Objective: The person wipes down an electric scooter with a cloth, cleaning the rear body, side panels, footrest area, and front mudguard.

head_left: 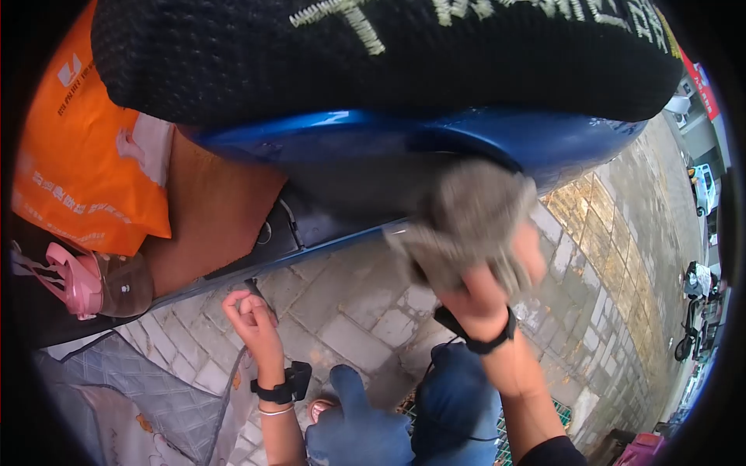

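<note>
My right hand [486, 299] grips a grey-brown cloth [474, 217], blurred by motion and bunched over the fingers. The cloth is up against the lower side of a blue scooter body [342, 132]; whether it touches the panel I cannot tell. Below the scooter's footboard edge, my left hand [252, 314] is held with its fingers curled in and nothing visible inside them. A small dark piece [252, 287] shows right beside its fingertips. Black wristbands sit on both wrists.
A black knitted seat cover [373, 62] with pale lettering tops the scooter. On the footboard are an orange bag [85, 155], a brown mat [210, 210] and a pink-lidded bottle [101, 283]. Grey quilted fabric [148, 396] hangs lower left. Paving bricks [357, 342] lie beneath; parked vehicles [703, 190] stand far right.
</note>
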{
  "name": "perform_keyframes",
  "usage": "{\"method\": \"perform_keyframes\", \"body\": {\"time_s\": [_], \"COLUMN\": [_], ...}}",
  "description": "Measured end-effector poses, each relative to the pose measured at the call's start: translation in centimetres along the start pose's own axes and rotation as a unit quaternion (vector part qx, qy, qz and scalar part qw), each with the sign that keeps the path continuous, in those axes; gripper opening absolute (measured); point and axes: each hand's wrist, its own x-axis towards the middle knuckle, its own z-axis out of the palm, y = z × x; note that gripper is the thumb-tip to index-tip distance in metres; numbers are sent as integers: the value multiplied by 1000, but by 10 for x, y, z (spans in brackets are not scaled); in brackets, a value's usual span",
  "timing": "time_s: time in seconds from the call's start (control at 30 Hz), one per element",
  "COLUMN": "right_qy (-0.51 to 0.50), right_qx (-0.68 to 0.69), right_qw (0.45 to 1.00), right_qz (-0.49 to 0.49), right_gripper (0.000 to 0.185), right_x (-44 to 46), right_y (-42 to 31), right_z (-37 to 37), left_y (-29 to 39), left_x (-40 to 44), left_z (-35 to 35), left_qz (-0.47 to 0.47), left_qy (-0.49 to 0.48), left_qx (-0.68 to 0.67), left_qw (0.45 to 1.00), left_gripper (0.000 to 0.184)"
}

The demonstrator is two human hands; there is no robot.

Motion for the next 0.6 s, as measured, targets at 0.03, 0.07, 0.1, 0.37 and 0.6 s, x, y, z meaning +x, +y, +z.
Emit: {"method": "perform_keyframes", "body": {"time_s": [0.03, 0.07, 0.1, 0.37, 0.6], "right_qy": [10, 20, 20, -133, 131], "right_qx": [-26, -54, -54, 46, 92], "right_qw": [998, 994, 994, 966, 969], "right_qz": [-49, -98, -90, -219, -189], "right_gripper": [26, 21, 21, 14, 28], "right_x": [7, 10, 13, -29, 62], "right_y": [4, 9, 6, 15, -21], "right_z": [23, 43, 56, 69, 57], "left_y": [-4, -8, -8, 2, 9], "left_x": [-2, -6, -8, -7, -13], "left_z": [-2, -3, -3, 1, 3], "left_qz": [7, 14, 9, -7, 1], "left_qy": [-19, -40, -49, -59, -84], "left_qx": [5, 10, 15, 0, -10], "left_qw": [1000, 999, 999, 998, 996], "left_gripper": [18, 18, 17, 22, 21]}}
